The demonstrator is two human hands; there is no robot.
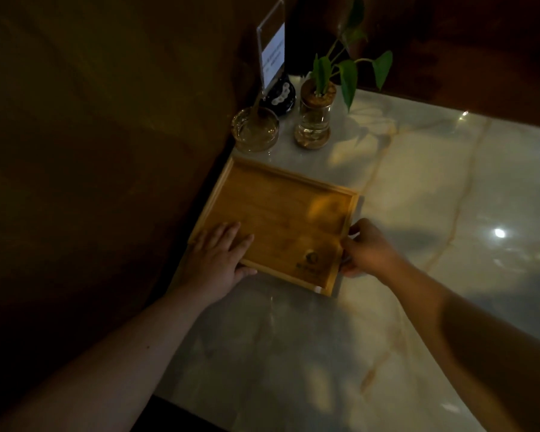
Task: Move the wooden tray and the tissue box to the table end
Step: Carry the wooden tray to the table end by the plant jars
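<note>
Your two bare forearms are reaching in from the bottom edge, both cut off there, and the dim light is swallowing much of the detail — the whole left side of the view is lying in brown shadow with nothing readable in it.

Your left hand is lying on the near left corner of the wooden tray, fingers spread flat on the tray floor and the thumb hooking under the near rim, so you are pinching that corner. Your right hand is closing on the tray's right rim near the front corner; its fingertips are hiding behind the rim and the back of the hand, so you are gripping the edge, though how the fingers are curling below cannot be told. A dark mark is showing on the tray floor near that hand, too blurred to read.

The tray is sitting on the marble table, along its left edge, looking empty.

Beyond it, a round glass dish and a glass jar with a leafy plant are standing just past the tray's far rim. Behind them a clear sign holder is rising — its print is illegible, its top is being cropped.
</note>
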